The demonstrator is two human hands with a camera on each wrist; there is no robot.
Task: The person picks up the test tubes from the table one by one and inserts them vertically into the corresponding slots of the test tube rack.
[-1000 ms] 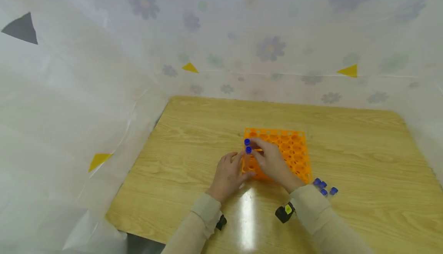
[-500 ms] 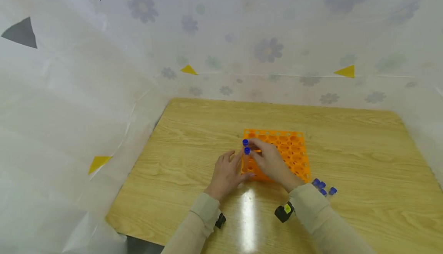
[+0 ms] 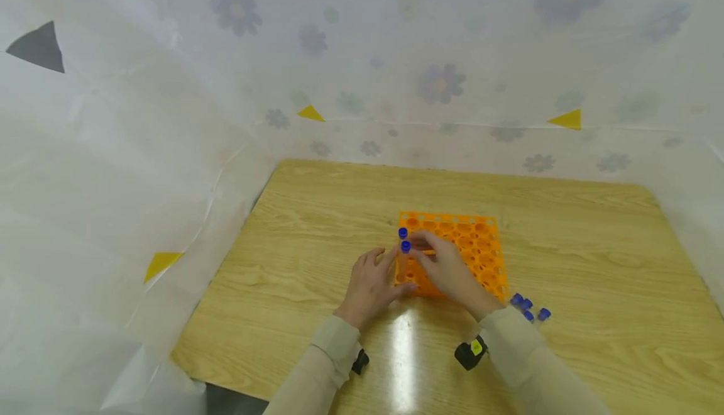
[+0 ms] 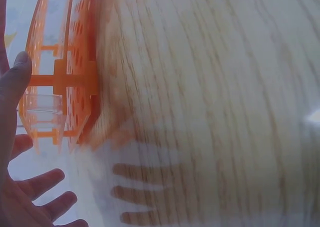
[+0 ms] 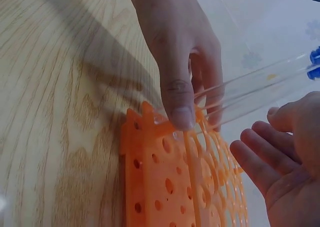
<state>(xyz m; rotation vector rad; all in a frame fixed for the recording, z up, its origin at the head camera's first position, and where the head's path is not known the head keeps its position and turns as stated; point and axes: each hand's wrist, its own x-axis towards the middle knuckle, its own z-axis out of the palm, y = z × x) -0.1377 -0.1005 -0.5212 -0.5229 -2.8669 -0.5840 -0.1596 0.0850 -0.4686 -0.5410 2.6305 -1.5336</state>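
Note:
An orange test tube rack (image 3: 488,259) stands on the table. Two clear tubes rise from its left side, a farther blue-capped tube (image 3: 403,232) and a nearer blue-capped tube (image 3: 405,247). My left hand (image 3: 369,284) grips the rack's near left corner; in the right wrist view its thumb (image 5: 181,109) lies on the near side, with fingers behind. The right hand (image 3: 449,270) hovers over the rack, just right of the tubes. Its fingers (image 5: 265,157) are loosely bent and hold nothing, apart from the tubes in the right wrist view.
Several loose blue-capped tubes (image 3: 527,305) lie right of the rack, partly hidden by the right sleeve (image 3: 511,333). The wooden table (image 3: 317,214) is bordered by pale flowered sheeting (image 3: 362,56) at the back and plain sheeting on the left.
My right hand has let go of the nearer tube and drawn slightly right. Both tubes remain upright in the rack. The left hand stays at the corner.

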